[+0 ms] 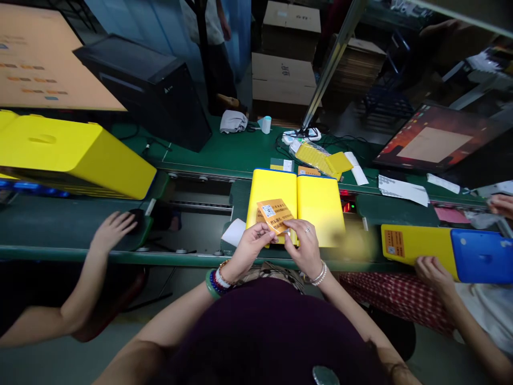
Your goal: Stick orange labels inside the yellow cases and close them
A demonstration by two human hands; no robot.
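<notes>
Dark purple cloth [256,331] of the person's own garment lay nearest, on the near side of the yellow case pair [318,208], two cases set side by side at the green bench [228,155]. Over the near part of the pair's left-hand case, an orange label [276,211], printed with a square code and dark lettering, was held at a tilt; whether it touched the case could not be told. The left hand [254,243], before the pair's left-hand case, pinched the label's lower left edge between thumb and forefinger. The right hand [305,243], near the pair's seam, had its fingertips closed on the lower right corner. Just left of the pair lay a white sheet [233,232]; well to its left, a co-worker's hand [112,231] rested on a dark object. Well right of the pair, another co-worker's hand [436,271] touched a yellow-and-blue case [433,243]. Behind the pair lay flat yellow pieces [313,156]; behind and left of it stood a black computer tower [148,91].
</notes>
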